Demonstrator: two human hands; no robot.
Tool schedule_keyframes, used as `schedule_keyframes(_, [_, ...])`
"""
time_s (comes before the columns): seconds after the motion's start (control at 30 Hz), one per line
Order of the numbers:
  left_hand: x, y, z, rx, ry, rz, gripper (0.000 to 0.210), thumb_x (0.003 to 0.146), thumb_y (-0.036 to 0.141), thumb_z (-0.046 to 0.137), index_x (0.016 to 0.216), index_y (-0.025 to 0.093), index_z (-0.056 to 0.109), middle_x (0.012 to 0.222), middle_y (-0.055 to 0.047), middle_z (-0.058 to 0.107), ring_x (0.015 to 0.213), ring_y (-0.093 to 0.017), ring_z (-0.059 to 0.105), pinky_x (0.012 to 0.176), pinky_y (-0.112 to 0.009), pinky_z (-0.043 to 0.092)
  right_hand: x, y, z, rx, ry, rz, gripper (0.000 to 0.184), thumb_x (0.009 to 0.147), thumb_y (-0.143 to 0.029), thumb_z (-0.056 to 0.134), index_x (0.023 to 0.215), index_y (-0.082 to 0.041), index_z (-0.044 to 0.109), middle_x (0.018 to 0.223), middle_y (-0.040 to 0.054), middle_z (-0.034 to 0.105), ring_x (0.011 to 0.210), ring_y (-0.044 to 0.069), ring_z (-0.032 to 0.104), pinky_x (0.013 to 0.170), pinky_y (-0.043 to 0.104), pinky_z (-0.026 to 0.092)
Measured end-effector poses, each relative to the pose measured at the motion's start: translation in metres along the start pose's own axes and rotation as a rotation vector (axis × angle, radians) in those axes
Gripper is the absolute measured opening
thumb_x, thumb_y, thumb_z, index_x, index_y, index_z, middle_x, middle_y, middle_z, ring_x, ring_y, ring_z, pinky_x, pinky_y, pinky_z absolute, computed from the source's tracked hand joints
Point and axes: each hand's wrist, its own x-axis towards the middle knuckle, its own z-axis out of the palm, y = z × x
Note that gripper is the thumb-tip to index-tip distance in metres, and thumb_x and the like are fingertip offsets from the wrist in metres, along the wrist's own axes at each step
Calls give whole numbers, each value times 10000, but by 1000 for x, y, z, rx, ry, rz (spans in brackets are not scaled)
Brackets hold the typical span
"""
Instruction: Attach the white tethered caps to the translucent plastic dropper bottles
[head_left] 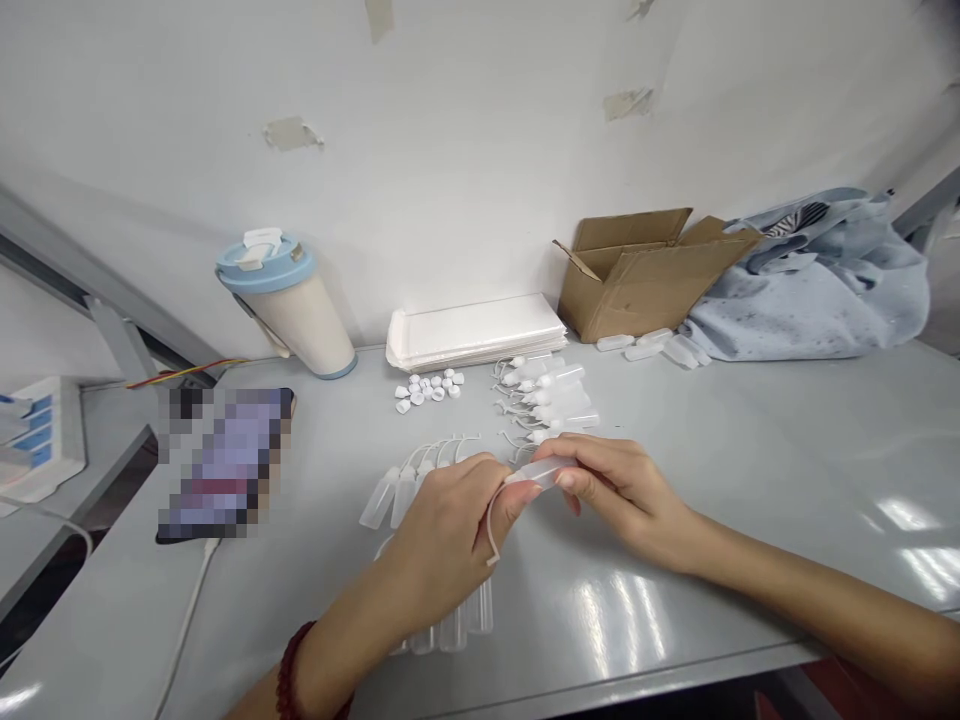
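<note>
Between my two hands is a small translucent squeeze bottle point(546, 470), held sideways above the table. My left hand point(454, 515) pinches its neck end, where a thin white bent tube point(491, 530) hangs down over the fingers. Its other end is gripped by the fingertips of my right hand point(626, 490). Several similar bottles with curved tubes point(382, 497) lie in a row behind my left hand, partly covered by it. More clear bottles point(453, 630) show below that wrist. Just beyond my hands lies a group of tubed bottles point(559, 400).
Small white caps point(431, 388) are scattered before a stack of white envelopes point(480, 330). An open cardboard box point(645, 285), loose bottles point(649, 345) and a blue cloth bag point(825, 290) stand back right. At left are a tumbler point(296, 310) and a blurred phone point(232, 460) with a cable.
</note>
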Motion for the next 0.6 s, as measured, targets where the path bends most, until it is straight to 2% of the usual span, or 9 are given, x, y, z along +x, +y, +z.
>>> schedule_keyframes(0.23, [-1,-8,5,284,74,210,428,999,362,256,677,171,462,632,0,463,546,-128,394,508,-251,314,2,3,-1,356,-116,400,347,917,-450,474,924,-154,656,521,-62,353,450,79,327,415,202,273])
schedule_keyframes(0.3, [0,-8,3,292,59,210,419,999,361,258,687,175,466,651,-8,490,562,-135,420,518,-253,334,3,4,-1,391,-136,446,390,909,-487,472,898,-142,654,508,-69,320,440,75,297,400,200,250])
schedule_keyframes(0.37, [2,-10,0,250,18,160,397,991,376,288,713,176,489,678,-15,517,592,-143,460,539,-255,367,5,5,-3,363,-123,429,398,905,-492,478,880,-137,657,508,-68,322,442,74,304,402,201,258])
schedule_keyframes(0.47, [7,-21,-11,200,21,57,255,957,363,409,865,175,554,802,-39,586,753,-177,544,663,-282,438,10,9,-13,200,11,340,346,900,-454,502,961,-158,673,532,-48,412,477,92,391,450,217,333])
schedule_keyframes(0.53, [10,-35,-20,246,104,-43,192,942,308,434,989,174,563,947,-67,619,915,-213,552,782,-326,452,15,18,-22,48,184,271,327,901,-423,508,1056,-182,664,593,-22,507,530,115,464,515,243,396])
schedule_keyframes(0.6, [11,-52,-29,348,175,-149,232,937,255,395,1061,158,566,1052,-101,612,1027,-253,518,851,-380,444,22,31,-33,-89,329,201,335,899,-404,513,1117,-189,651,733,24,607,652,152,549,603,275,443])
